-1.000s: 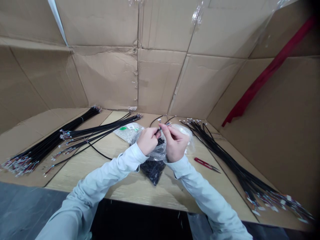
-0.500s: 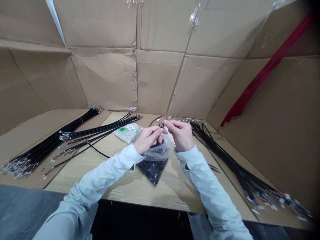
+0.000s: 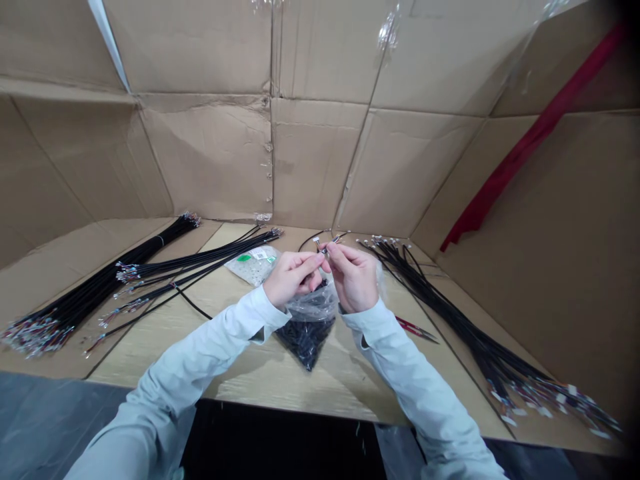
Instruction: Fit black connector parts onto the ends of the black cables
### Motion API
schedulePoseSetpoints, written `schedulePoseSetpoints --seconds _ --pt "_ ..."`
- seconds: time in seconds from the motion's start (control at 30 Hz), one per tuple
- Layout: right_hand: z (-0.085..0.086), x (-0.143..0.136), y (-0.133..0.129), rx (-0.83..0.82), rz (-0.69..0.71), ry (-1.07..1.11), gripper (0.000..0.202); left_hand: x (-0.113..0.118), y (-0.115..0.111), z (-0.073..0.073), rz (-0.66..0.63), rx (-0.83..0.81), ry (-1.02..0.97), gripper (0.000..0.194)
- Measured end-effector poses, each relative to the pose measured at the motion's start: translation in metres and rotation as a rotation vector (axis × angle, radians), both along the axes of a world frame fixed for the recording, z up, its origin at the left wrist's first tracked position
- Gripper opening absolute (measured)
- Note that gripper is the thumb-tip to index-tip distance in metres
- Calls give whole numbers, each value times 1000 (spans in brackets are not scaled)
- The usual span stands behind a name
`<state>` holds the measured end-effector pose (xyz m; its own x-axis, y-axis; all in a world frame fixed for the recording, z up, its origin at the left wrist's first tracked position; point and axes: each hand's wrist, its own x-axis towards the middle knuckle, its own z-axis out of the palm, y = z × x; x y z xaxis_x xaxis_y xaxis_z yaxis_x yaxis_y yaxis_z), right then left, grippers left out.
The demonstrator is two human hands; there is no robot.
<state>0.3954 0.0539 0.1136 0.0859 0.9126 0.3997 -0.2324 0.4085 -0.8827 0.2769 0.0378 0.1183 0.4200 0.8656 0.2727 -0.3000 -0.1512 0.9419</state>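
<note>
Close together above the table, my left hand (image 3: 291,275) and my right hand (image 3: 354,277) pinch the end of a thin black cable. A small white connector (image 3: 316,241) on short coloured wires sticks up just beyond the fingertips. Where exactly the fingers grip is partly hidden, and I cannot make out any smaller part between them. Right below the hands lies a clear plastic bag (image 3: 306,337) full of small black pieces. Another clear bag (image 3: 250,265) of small pale pieces, with a green sticker, rests beside my left hand.
Bundled black cables (image 3: 125,270) with coloured wire ends lie on the left. A second cable bundle (image 3: 450,313) stretches along the right side. Red-handled tweezers or snips (image 3: 417,329) lie by my right forearm. Cardboard walls (image 3: 320,160) enclose the back and sides.
My right hand has moved slightly left, and its fingertips now meet those of my left hand at the cable end. More of the red-handled tool shows beside my right forearm.
</note>
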Motion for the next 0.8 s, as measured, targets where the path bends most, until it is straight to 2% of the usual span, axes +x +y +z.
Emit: schedulePoseSetpoints --seconds 0.13,0.3,0.37,0.53,0.73,0.8 --pt "-4 -1 -1 40 -24 15 26 0 0 0 -13 -18 -18 34" --pt "-3 3 -4 106 -170 -135 25 2 3 -4 34 41 43 36" --pt "1 5 -4 92 -212 -179 26 2 5 -4 12 57 98 36" --pt "8 8 -1 19 -165 -161 28 -7 7 1 -159 -67 144 31" --pt "10 10 0 59 -80 -270 26 -13 15 5 -319 -316 76 12" --pt "8 10 2 54 -34 -260 26 -14 17 5 -382 -373 52 12"
